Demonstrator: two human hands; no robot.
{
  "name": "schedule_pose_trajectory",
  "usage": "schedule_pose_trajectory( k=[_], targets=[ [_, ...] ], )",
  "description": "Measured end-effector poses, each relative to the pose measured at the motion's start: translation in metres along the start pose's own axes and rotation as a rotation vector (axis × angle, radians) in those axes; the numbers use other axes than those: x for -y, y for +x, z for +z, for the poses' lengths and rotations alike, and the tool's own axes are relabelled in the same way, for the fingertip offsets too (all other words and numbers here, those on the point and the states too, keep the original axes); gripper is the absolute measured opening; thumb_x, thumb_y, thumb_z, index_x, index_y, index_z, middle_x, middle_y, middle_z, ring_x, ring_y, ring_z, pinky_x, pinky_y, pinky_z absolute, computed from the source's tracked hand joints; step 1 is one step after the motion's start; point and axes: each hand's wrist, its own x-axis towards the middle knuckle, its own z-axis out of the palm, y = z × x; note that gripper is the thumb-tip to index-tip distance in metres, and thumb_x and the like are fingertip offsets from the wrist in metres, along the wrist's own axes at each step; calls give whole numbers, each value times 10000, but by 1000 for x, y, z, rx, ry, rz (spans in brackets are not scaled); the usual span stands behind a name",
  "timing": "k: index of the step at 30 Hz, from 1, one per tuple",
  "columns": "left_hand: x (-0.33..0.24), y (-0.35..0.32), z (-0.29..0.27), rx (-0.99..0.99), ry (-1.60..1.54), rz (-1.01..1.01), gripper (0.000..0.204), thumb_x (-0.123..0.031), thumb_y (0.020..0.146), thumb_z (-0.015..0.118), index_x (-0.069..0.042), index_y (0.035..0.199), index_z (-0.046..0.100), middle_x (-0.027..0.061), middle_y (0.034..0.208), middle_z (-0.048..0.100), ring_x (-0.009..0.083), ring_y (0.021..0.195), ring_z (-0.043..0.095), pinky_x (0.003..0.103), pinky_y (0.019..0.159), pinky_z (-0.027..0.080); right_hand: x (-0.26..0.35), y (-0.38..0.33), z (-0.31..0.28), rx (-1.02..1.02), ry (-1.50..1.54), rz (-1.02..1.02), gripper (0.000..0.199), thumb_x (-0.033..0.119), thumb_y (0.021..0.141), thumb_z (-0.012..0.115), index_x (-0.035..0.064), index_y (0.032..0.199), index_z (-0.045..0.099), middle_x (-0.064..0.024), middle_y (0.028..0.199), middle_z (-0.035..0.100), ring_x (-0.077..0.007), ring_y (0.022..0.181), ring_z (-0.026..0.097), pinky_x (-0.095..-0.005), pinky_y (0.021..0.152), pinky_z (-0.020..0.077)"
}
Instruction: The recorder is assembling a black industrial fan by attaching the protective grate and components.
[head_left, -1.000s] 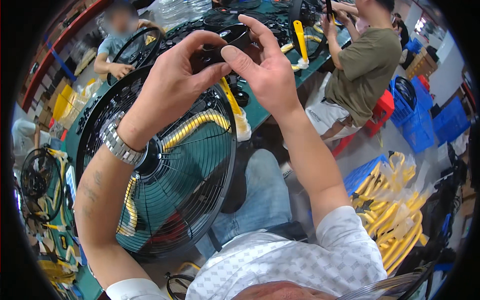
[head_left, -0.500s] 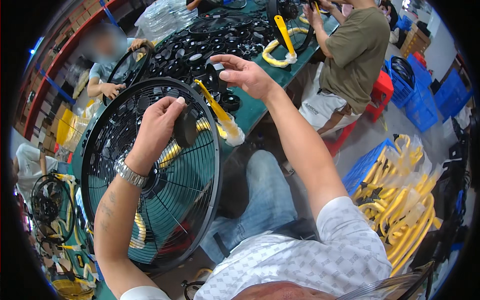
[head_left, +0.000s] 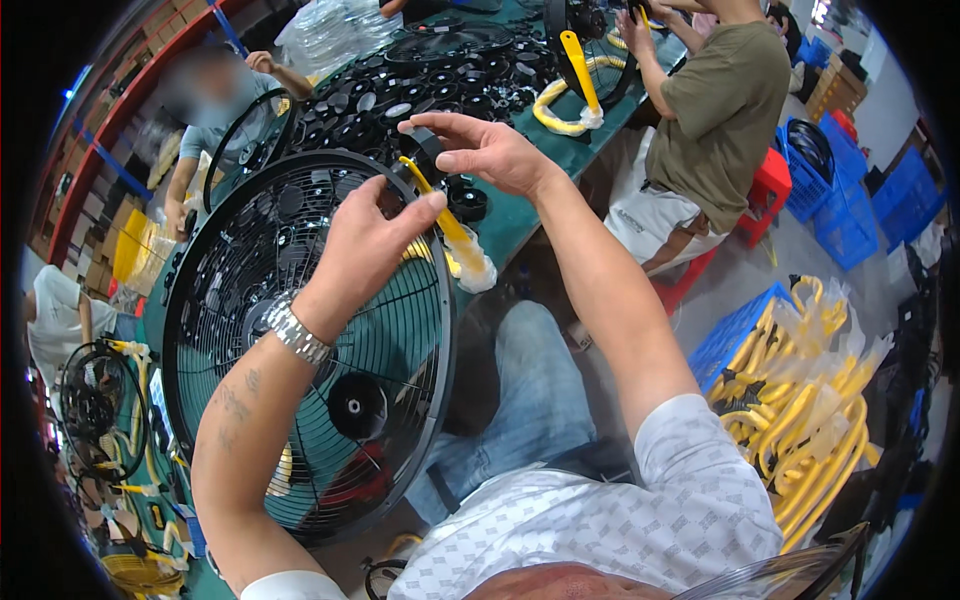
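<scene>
workshop interior: green worktable [head_left: 517, 215], its far part heaped with small round black parts [head_left: 440, 92]; clear plastic-wrapped stack [head_left: 335, 38] beyond.

large round guard [head_left: 447, 310], black wire, one; tilted at table's near edge, left forearm crossing in front.

black round cap [head_left: 357, 405], pale centre, one; against the guard's wires, lower right.

black ring-shaped part [head_left: 432, 146], one; above the guard's upper right rim, grasped at its edge between the right hand's [head_left: 490, 158] thumb and fingers.

left hand [head_left: 372, 245], metal-banded watch [head_left: 295, 330] at wrist; over the guard's upper right, fingers loosely curled and released, thumb parted from forefinger, its tip near the yellow strip.

yellow strip [head_left: 430, 200], one; lower end in clear wrap, just beside the guard.

co-workers: one in olive shirt [head_left: 730, 110], on red stool [head_left: 770, 185]; one in light blue [head_left: 222, 130].

blue crate [head_left: 722, 350], right side, with bent yellow tubes [head_left: 800, 430].
</scene>
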Motion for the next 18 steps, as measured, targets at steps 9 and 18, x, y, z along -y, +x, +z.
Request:
schedule_pose_trajectory(
  k=[9,18],
  targets=[
    [-1,1,9,-1,-35,24,321,-214,852,683,57,1024,676,11,676,621,47,581,501,231,521,409,28,16,7,-118,-351,216,470,403,895,701,80,1235,671,-34,1070,687,-136,887,633,-290,794,536],
    [-6,0,7,11,17,44,333,-196,851,674,83,1032,669,7,662,610,48,563,486,229,506,395,37,29,27,-207,-387,293,593,535,939,593,-5,1181,627,-63,1013,674,-131,834,677,-287,719,591]
  ],
)
